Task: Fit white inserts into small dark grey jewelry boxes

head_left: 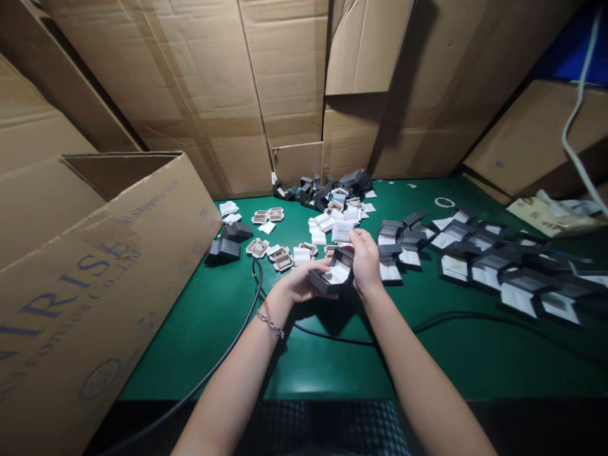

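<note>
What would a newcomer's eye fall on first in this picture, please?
Probably the large printed carton filling the lower left. Next, near the middle, the left hand holds a small open dark box, with the right hand at its side. To the right, more open dark boxes spread across the green table.

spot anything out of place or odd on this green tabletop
A loose black cable winds across the green tabletop, on the near side of the held, open black box with white interior. It looks stray, crossing the workspace; no spill shows.

Bare forearms (237,373) converge forward, the left hand (302,282) curled, the right hand (367,261) upright close beside it.
</note>
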`<action>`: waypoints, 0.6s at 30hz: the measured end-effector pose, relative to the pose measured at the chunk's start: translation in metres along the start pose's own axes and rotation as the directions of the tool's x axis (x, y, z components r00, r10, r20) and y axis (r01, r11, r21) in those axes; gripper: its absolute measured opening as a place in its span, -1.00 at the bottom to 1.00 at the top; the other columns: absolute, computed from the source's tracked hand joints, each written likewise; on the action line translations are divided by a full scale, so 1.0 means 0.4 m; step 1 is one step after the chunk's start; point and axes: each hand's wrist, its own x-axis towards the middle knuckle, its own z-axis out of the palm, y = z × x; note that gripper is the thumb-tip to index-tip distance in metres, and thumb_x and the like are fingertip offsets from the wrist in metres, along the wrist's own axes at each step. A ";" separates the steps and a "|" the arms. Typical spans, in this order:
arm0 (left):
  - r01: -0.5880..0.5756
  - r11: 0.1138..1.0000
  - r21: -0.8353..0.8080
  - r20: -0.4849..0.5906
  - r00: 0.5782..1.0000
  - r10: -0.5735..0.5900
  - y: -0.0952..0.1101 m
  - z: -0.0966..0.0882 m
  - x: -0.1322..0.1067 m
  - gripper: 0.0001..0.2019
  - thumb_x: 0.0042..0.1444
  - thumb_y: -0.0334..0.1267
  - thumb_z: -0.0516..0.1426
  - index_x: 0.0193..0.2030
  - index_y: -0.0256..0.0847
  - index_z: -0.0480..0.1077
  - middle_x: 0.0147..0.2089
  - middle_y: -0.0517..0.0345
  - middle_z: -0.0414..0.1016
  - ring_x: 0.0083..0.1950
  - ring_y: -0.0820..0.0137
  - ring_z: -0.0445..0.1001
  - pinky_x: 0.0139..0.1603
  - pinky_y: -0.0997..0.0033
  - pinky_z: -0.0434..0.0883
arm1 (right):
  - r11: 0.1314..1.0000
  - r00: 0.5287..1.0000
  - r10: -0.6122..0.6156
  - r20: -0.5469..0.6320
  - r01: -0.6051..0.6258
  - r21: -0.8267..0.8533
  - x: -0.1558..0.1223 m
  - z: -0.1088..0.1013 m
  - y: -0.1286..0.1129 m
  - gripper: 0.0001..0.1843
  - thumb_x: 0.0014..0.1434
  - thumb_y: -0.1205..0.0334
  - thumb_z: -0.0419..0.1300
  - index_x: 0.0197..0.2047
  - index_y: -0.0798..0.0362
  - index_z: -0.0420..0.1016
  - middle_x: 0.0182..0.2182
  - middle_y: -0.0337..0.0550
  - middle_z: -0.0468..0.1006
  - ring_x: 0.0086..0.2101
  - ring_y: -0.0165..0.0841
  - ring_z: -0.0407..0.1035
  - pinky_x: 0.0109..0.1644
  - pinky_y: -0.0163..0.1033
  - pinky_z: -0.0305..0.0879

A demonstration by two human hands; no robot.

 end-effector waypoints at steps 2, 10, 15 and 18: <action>0.014 0.999 0.029 -0.019 1.000 -0.014 -0.003 -0.005 0.000 -0.68 -0.14 -0.40 0.16 -0.16 -0.29 0.38 -0.44 0.13 0.50 -0.47 0.38 0.50 -0.49 0.38 0.50 | 0.997 0.998 0.056 0.038 -0.058 0.043 0.000 0.001 -0.002 -0.70 -0.05 -0.04 0.20 -0.41 0.01 0.29 -0.60 -0.36 0.34 -0.55 -0.41 0.28 -0.44 -0.31 0.24; -0.259 0.965 -0.036 -0.126 0.959 0.253 -0.005 -0.011 0.026 -0.53 -0.16 -0.46 0.09 -0.01 -0.25 0.31 -0.29 0.06 0.54 -0.38 0.36 0.54 -0.44 0.47 0.46 | 0.980 0.988 -0.136 -0.079 0.122 -0.158 0.008 -0.008 0.018 -0.69 -0.01 -0.03 0.19 -0.39 0.07 0.42 -0.43 -0.23 0.43 -0.43 -0.41 0.32 -0.35 -0.28 0.31; -0.444 0.895 -0.035 -0.271 0.867 0.419 0.011 0.000 0.019 -0.45 -0.19 -0.48 0.08 0.05 -0.19 0.29 -0.17 0.10 0.53 -0.29 0.39 0.52 -0.35 0.48 0.43 | 0.922 0.967 -0.253 -0.024 0.234 -0.308 0.006 -0.005 0.013 -0.70 -0.04 0.00 0.21 -0.47 0.10 0.51 -0.28 -0.06 0.44 -0.21 -0.27 0.36 -0.16 -0.15 0.36; -0.496 0.868 -0.024 -0.294 0.834 0.468 0.014 0.010 0.015 -0.41 -0.20 -0.48 0.08 0.08 -0.17 0.28 -0.16 0.13 0.53 -0.30 0.42 0.49 -0.31 0.48 0.41 | 0.911 0.980 -0.194 0.047 0.198 -0.362 0.010 -0.005 0.023 -0.67 -0.07 -0.04 0.25 -0.51 0.09 0.54 -0.26 -0.04 0.47 -0.19 -0.22 0.38 -0.05 -0.08 0.33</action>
